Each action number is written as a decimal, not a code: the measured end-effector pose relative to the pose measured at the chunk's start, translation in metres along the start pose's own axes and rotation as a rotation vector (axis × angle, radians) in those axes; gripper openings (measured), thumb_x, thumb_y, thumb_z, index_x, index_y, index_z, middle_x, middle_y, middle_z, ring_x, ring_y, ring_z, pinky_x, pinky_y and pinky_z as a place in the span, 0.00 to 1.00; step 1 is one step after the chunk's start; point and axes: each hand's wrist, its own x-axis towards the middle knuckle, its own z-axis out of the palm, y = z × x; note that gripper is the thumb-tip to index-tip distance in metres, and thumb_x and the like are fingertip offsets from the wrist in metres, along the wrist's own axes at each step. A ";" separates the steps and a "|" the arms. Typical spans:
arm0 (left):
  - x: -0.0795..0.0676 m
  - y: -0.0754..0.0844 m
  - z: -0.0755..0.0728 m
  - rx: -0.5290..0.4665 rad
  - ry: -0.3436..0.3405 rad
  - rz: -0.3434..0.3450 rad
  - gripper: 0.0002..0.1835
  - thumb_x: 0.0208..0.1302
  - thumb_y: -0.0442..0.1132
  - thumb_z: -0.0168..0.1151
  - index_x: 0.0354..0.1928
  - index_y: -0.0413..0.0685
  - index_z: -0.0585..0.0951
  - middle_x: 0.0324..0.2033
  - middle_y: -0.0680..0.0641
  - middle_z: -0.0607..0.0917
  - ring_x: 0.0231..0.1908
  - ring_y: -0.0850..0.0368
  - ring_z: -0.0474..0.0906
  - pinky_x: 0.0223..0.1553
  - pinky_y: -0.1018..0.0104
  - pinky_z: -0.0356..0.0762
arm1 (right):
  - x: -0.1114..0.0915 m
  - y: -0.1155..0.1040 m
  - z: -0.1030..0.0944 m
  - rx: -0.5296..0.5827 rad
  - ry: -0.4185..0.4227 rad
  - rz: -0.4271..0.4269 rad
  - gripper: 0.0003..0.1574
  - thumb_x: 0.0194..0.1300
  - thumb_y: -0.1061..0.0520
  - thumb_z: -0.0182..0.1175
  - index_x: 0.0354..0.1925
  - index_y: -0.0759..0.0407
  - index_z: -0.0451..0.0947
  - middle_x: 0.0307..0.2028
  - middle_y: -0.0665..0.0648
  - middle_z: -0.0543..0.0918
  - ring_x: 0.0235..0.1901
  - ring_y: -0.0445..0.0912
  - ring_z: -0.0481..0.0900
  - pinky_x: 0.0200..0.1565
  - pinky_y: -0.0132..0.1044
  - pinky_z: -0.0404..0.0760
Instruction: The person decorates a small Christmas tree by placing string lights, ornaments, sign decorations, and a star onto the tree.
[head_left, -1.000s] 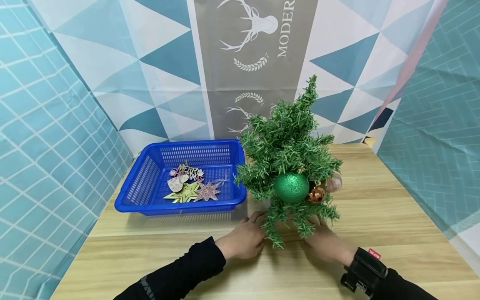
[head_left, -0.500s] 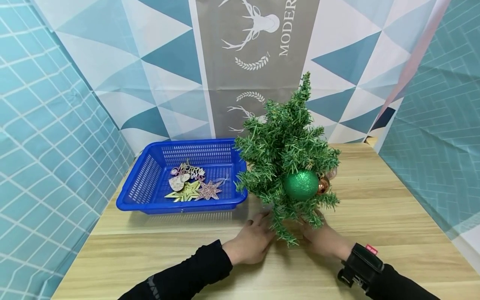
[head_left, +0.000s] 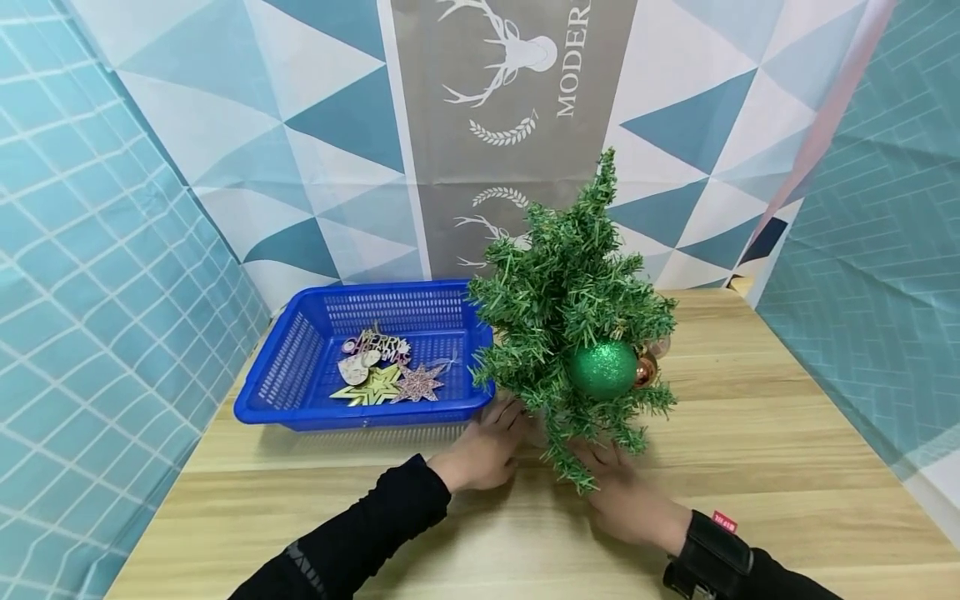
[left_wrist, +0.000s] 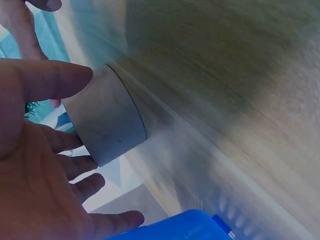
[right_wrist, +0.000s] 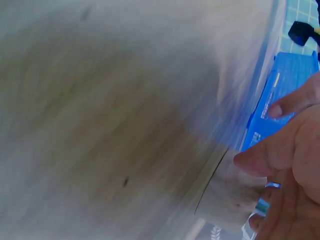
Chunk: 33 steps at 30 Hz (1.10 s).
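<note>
A small artificial Christmas tree (head_left: 562, 300) stands on the table with a glittery green bauble (head_left: 603, 369) and a copper bauble (head_left: 646, 372) on its front right. Its round grey base (left_wrist: 107, 117) is hidden by branches in the head view. At the base's left side is my left hand (head_left: 483, 450), thumb overlapping it and fingers spread, fairly straight, by its other edge. From the front right, my right hand (head_left: 633, 500) reaches under the branches. The right wrist view has that thumb against the base (right_wrist: 227, 192), with fingers behind it.
Close to the left hand, a blue plastic basket (head_left: 296, 414) holds a gold star (head_left: 371, 385), a glittery pink star (head_left: 417, 383) and a "Merry Christmas" sign (head_left: 382, 343). Patterned cloth (head_left: 322, 158) hangs behind the wooden table (head_left: 772, 467).
The tree has turned a little, its green bauble shifting right and its tip left. Lately the left hand has moved left toward the basket, and the right hand slightly left and nearer.
</note>
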 end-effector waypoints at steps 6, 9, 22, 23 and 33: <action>-0.002 -0.001 0.003 0.017 0.042 0.031 0.32 0.60 0.39 0.62 0.66 0.36 0.67 0.66 0.36 0.65 0.66 0.43 0.58 0.59 0.45 0.66 | -0.002 0.003 0.000 -0.067 0.063 -0.100 0.19 0.51 0.49 0.67 0.12 0.48 0.71 0.60 0.69 0.71 0.60 0.62 0.69 0.55 0.65 0.65; -0.004 0.000 0.003 -0.007 0.047 0.029 0.34 0.59 0.38 0.61 0.68 0.37 0.64 0.67 0.38 0.64 0.67 0.44 0.57 0.58 0.45 0.66 | -0.005 0.006 0.000 -0.071 0.105 -0.111 0.14 0.47 0.51 0.68 0.13 0.49 0.75 0.60 0.68 0.72 0.58 0.61 0.70 0.58 0.66 0.59; -0.014 0.014 -0.004 -0.010 -0.071 0.001 0.33 0.62 0.42 0.61 0.68 0.43 0.65 0.63 0.42 0.69 0.65 0.45 0.61 0.61 0.48 0.64 | -0.007 0.012 0.001 0.129 0.034 0.086 0.55 0.48 0.66 0.62 0.72 0.64 0.50 0.60 0.69 0.72 0.17 0.35 0.70 0.60 0.68 0.50; -0.015 0.015 -0.004 -0.013 -0.075 0.007 0.33 0.62 0.43 0.61 0.68 0.44 0.64 0.64 0.42 0.68 0.65 0.45 0.60 0.61 0.48 0.63 | -0.007 0.012 0.001 0.166 -0.007 0.113 0.55 0.48 0.67 0.62 0.72 0.64 0.50 0.62 0.67 0.70 0.15 0.35 0.68 0.60 0.69 0.52; -0.017 0.025 -0.002 -0.021 -0.022 0.095 0.35 0.61 0.44 0.63 0.69 0.46 0.63 0.65 0.45 0.68 0.64 0.47 0.62 0.61 0.48 0.63 | -0.011 0.022 -0.002 0.188 -0.069 0.139 0.46 0.48 0.66 0.63 0.67 0.70 0.61 0.69 0.68 0.58 0.65 0.65 0.59 0.54 0.75 0.54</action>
